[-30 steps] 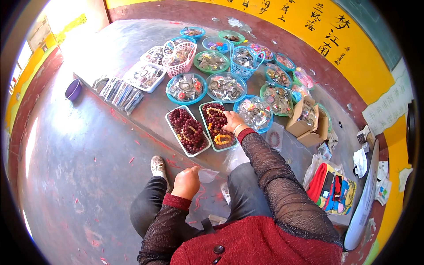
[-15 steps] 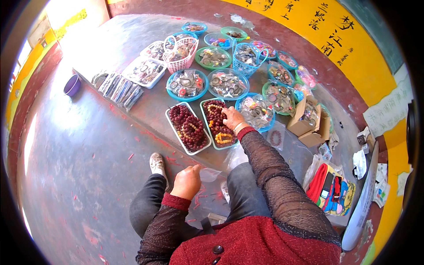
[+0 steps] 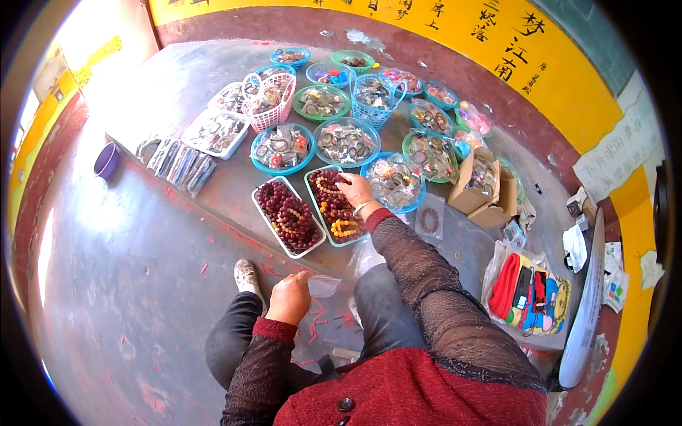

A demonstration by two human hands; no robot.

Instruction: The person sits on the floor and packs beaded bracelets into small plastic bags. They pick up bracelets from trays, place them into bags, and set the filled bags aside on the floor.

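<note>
The left hand [image 3: 290,299] has its grip clamped on a clear bag [image 3: 325,286], while the right hand [image 3: 356,192] touches the beads [image 3: 332,209] in the green tray [image 3: 349,242], its grip's closing hidden, so I cannot tell.

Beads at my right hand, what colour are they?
The beads are mostly dark red, some orange-yellow; best seen in the head view.
</note>
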